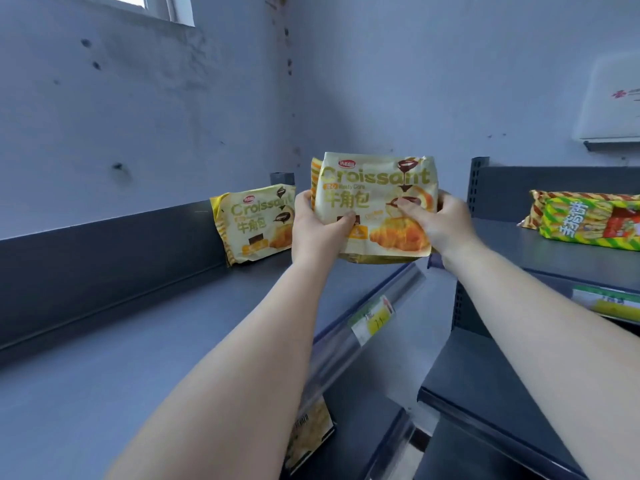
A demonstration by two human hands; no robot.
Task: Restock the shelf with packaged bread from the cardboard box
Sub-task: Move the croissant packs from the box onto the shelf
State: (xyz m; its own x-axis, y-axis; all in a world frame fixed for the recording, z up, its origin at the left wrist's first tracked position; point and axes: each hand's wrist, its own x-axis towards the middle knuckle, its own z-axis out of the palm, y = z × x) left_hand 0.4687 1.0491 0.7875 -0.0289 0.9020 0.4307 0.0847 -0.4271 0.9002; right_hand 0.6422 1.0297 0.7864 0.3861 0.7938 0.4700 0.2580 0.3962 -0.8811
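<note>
A person holds a croissant pack (375, 206) upright over the front edge of a grey shelf (138, 358), the left hand (320, 225) closed on its lower left side and the right hand (438, 223) closed on its lower right, thumbs pressed on the printed face. A striped edge behind it suggests a second pack may be carried along, though that cannot be confirmed. Another pack (256, 223) already leans against the shelf's back rail, just beside the left hand. On the neighbouring shelf lies a green snack pack (588, 221). The film wrapper looks light, puffy and slick, its contents soft and easily crushed; a gentle hold at both side edges, rather than squeezing the middle, seems the safest way to set it down.
</note>
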